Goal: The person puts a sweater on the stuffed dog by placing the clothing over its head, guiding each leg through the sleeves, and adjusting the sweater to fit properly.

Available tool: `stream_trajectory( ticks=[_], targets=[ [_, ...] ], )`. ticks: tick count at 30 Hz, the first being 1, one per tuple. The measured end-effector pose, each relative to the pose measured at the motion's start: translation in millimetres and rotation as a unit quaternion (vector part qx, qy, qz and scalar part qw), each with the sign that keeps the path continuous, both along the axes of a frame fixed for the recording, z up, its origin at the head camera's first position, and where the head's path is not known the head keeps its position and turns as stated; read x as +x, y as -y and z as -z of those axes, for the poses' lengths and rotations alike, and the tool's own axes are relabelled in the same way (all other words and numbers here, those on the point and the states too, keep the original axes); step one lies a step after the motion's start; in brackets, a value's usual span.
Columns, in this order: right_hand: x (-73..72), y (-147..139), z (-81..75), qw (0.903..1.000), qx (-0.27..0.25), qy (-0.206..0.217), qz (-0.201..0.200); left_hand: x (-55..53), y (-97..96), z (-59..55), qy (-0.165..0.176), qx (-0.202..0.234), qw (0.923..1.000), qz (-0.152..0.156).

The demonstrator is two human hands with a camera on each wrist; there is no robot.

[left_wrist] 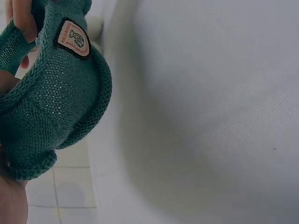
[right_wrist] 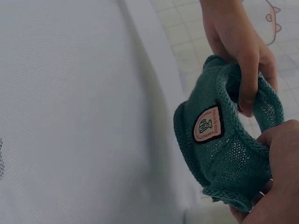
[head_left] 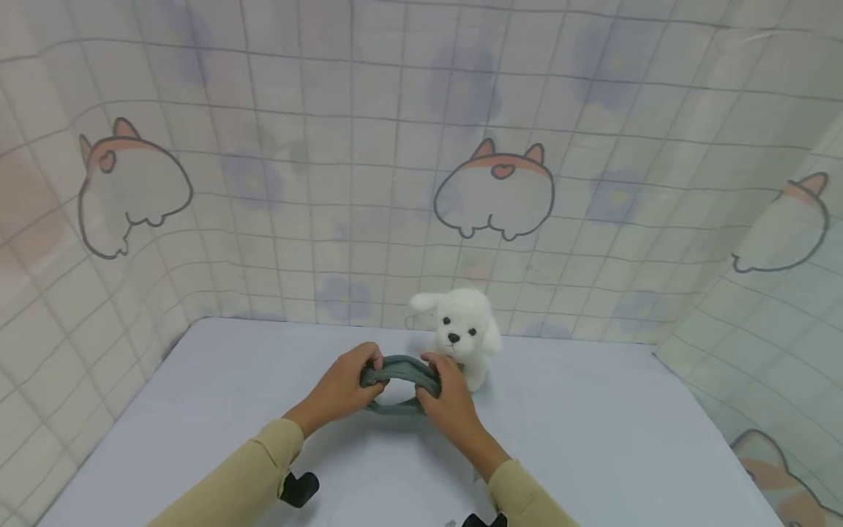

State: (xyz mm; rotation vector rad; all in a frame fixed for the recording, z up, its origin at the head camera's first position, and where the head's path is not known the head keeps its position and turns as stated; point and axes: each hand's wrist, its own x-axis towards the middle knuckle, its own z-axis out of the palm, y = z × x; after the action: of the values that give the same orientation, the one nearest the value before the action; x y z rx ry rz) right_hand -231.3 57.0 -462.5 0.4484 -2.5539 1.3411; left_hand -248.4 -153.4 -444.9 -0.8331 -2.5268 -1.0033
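White tabletop (head_left: pixel 593 424), bordered at back and sides by grid-patterned cloth (head_left: pixel 378 161) bearing outlined animal figures (head_left: pixel 494 196) and blurred purple flowers (head_left: pixel 617 196).

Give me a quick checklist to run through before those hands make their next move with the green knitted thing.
1. Left hand gripping the green knitted piece: ok.
2. Right hand gripping it too: ok.
3. Opening held apart: ok, the white table shows through it in the head view.
4. Patch uncovered: ok, both wrist views show it.
5. Plush dog upright on the table: ok.
6. Right hand clear of the dog: cannot tell, they overlap in the head view.
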Motion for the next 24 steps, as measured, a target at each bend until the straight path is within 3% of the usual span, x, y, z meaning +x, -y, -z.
stream_trajectory(
  ticks=[12, 24],
  targets=[
    [7.3, -11.3, 2.7, 0.9995, -0.005, -0.024, 0.021, -2.3, -10.0, -4.5, 0.006, -0.005, 0.9995, 0.031],
    [15.2, -24.5, -3.3, 0.9971, -0.008, -0.056, 0.052, -5.6, -23.7, -11.5, -0.024, -0.008, 0.9978, 0.061]
  ],
)
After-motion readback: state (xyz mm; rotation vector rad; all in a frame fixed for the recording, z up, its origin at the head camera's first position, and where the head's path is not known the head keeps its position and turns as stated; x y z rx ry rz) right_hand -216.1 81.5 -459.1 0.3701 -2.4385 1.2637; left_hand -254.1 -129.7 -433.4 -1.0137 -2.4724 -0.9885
